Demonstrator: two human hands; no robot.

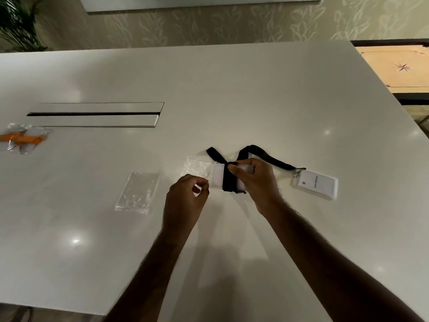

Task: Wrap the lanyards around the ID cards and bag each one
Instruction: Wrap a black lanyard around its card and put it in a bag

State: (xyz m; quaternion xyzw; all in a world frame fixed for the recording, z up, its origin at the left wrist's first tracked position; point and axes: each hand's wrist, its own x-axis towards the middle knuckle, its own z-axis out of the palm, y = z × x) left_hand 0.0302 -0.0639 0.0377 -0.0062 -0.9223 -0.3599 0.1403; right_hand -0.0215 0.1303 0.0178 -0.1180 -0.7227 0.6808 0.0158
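Showing, head view: a person's two bare forearms reach over a pale worktop [232, 89] toward a half-wrapped ID card.
Right hand [255, 180]: its grip pinches the black lanyard [228, 180] against the white ID card [219, 176], thumb and fingertips at the card's upper edge, holding the turns in place.
Left hand [185, 196]: fingers curled, thumb meeting fingertips just left of the card; it seems to pinch the edge of a clear bag [196, 167], though the film is too faint to be sure.
Wrapped card: held just above the worktop, centre right, with loose lanyard ends fanning up behind it.
Second card [318, 184]: lies flat to the right, its own black strap clipped on and not yet wound.
Spare bag [137, 192]: lies flat to the left, well apart from the hands.
Finished packet [23, 139]: at the far left edge, an orange lanyard and card already bagged.
Step in hand: likely finishing the wrap on the first black lanyard.
Next move: probably tucking the loose ends, then opening the clear bag's mouth and sliding the bundle in without letting the turns slip.
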